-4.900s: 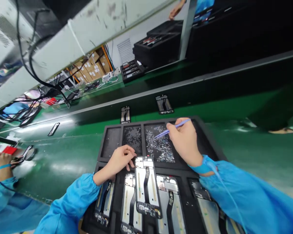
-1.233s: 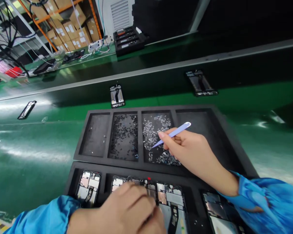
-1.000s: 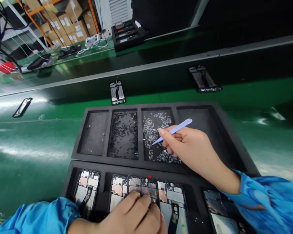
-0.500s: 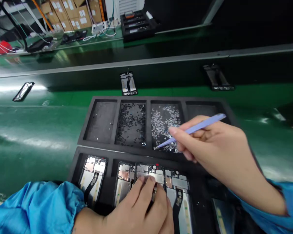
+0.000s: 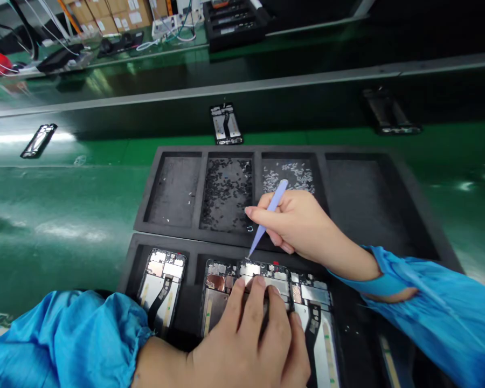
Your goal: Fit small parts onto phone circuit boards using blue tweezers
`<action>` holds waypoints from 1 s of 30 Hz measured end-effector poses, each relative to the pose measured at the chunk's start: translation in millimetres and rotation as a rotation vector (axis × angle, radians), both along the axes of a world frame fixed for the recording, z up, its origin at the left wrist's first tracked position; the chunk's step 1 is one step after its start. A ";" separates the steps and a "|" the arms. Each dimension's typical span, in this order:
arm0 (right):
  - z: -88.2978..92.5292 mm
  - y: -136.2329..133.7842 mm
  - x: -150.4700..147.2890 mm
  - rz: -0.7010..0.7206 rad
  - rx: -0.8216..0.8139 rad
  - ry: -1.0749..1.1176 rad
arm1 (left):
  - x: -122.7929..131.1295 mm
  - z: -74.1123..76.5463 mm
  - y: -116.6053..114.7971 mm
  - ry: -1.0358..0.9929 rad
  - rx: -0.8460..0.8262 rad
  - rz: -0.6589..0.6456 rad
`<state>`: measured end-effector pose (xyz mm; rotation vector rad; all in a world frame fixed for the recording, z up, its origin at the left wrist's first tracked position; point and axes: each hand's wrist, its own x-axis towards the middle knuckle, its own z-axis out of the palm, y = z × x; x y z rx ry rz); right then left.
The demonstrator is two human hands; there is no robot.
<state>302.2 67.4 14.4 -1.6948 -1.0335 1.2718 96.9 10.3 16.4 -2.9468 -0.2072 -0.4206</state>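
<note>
My right hand (image 5: 303,226) pinches lilac plastic tweezers (image 5: 267,215), whose tip points down at the top edge of an open phone chassis (image 5: 262,272). My left hand (image 5: 250,339) lies over that chassis with fingers together, pressing it down in the near black foam tray (image 5: 194,245). More open phone chassis lie beside it, one to the left (image 5: 159,280) and one to the right (image 5: 319,323). Behind stands a black compartment tray (image 5: 202,156) with small black parts (image 5: 226,191) and small silver parts (image 5: 291,175).
Everything rests on a green conveyor bench (image 5: 56,215). Single phone chassis lie on the belt behind at the middle (image 5: 226,124), right (image 5: 390,110) and left (image 5: 38,140). Stacked black trays (image 5: 234,19), cables and cardboard boxes stand at the back.
My right hand has drawn the tweezers back from the silver parts compartment, down to the top edge of the chassis under my left hand. The view has tilted downward.
</note>
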 end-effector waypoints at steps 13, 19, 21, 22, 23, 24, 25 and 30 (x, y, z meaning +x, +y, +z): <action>5.8 5.3 -1.5 0.069 -0.093 -0.010 | 2.8 -0.6 -1.4 -0.018 0.015 0.002; 10.6 3.7 -0.8 0.086 -0.068 -0.123 | 2.1 -1.3 -2.4 -0.013 0.013 -0.012; 11.4 2.6 -0.2 0.095 -0.044 -0.152 | 2.1 -2.8 -2.6 -0.024 0.011 -0.009; 11.5 2.2 0.0 0.095 -0.033 -0.160 | 2.1 -3.1 -2.7 -0.030 0.009 -0.006; 11.5 2.0 0.2 0.092 -0.024 -0.164 | 2.1 -3.0 -2.6 -0.032 0.007 -0.002; 11.3 2.0 0.4 0.084 -0.017 -0.166 | 2.0 -2.6 -2.6 -0.032 0.006 0.000; 10.8 2.3 0.6 0.076 -0.011 -0.165 | 1.9 -2.0 -2.4 -0.029 0.006 0.000; 6.1 1.8 5.1 0.000 0.036 -0.110 | 1.3 -1.3 -0.4 -0.018 0.016 -0.003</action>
